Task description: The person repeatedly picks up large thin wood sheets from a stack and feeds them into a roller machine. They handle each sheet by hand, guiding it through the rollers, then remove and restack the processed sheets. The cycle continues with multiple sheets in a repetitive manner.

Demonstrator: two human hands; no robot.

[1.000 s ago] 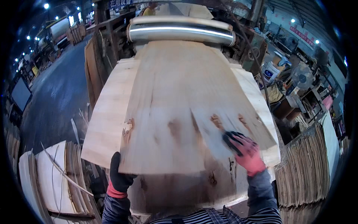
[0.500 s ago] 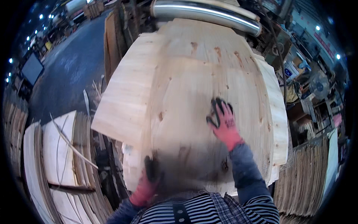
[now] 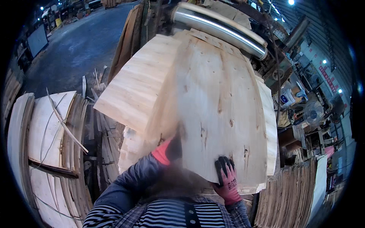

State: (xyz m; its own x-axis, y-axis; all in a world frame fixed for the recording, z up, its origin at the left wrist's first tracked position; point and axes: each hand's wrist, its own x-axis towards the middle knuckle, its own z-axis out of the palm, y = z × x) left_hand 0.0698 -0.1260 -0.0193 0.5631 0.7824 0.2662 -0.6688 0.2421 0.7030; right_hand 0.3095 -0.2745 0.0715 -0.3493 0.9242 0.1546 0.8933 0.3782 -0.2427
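A large sheet of pale wood veneer [image 3: 216,106] with brown knots lies before me on a pile of similar sheets. My left hand [image 3: 169,150], in a red and black glove, is at the sheet's left edge. Motion blur smears its fingers, so their grip cannot be made out. Near the closest edge, my right hand [image 3: 227,180], also gloved, rests with stretched fingers on top of the veneer. The near edge between my hands looks bowed and blurred. Another pale veneer sheet [image 3: 138,83] sticks out at an angle on the left.
Beyond the pile runs a shiny metal roller [image 3: 220,30]. Veneer stacks stand at left [image 3: 51,129] and right [image 3: 287,193]. Thin wood strips [image 3: 108,140] litter the floor beside the pile. A fan [image 3: 313,112] stands among clutter at right.
My right hand has come back from the middle of the sheet to its near edge. My left hand has moved forward and right along the left edge. The view has shifted.
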